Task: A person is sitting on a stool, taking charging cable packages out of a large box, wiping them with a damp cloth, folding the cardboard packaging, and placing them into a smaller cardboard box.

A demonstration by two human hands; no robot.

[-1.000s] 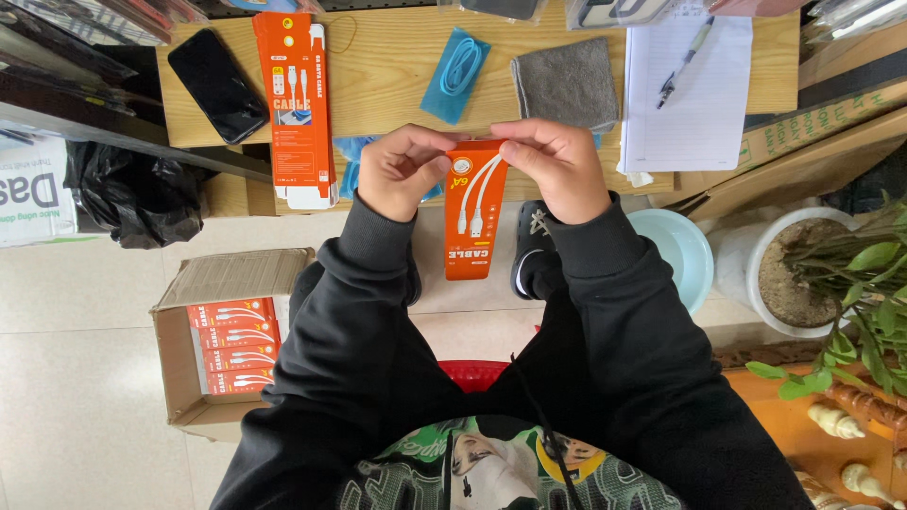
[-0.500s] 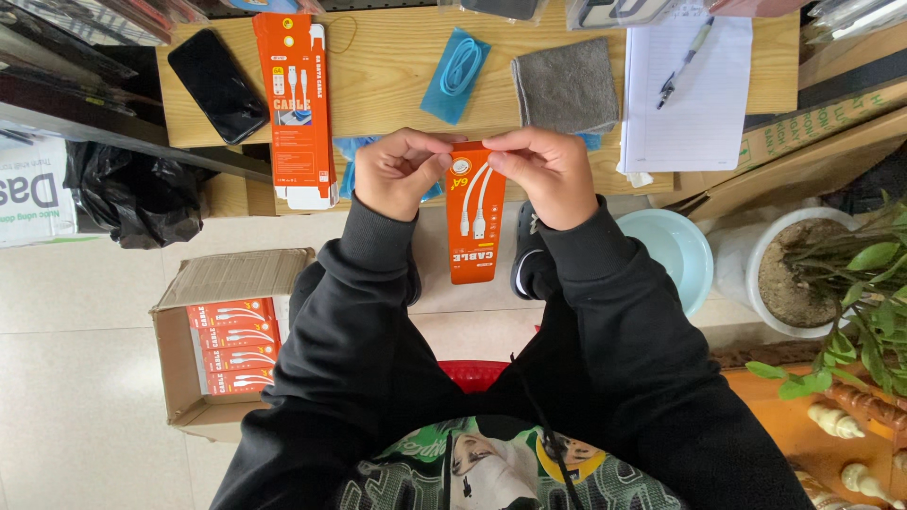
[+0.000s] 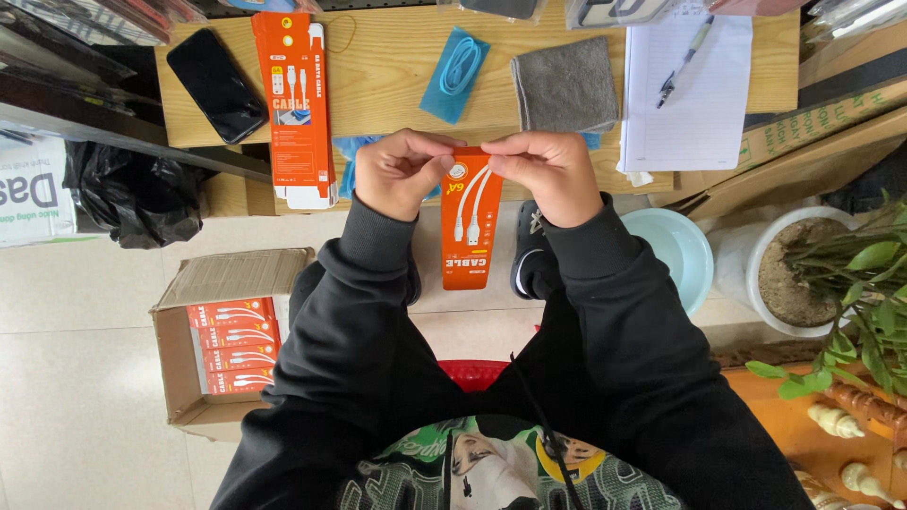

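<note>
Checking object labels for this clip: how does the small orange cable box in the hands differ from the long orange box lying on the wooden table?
The small orange cable box is held at its top end by the left hand and right hand, hanging off the table; the long orange box lies flat on the wooden table, untouched. The held box is shorter. Both are orange with white cable pictures.

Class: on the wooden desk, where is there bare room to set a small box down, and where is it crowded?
Bare wood lies between the tall orange box and blue pouch, above both hands. A narrower strip separates phone and box. The right side is crowded: grey cloth, notepad, pen.
</note>
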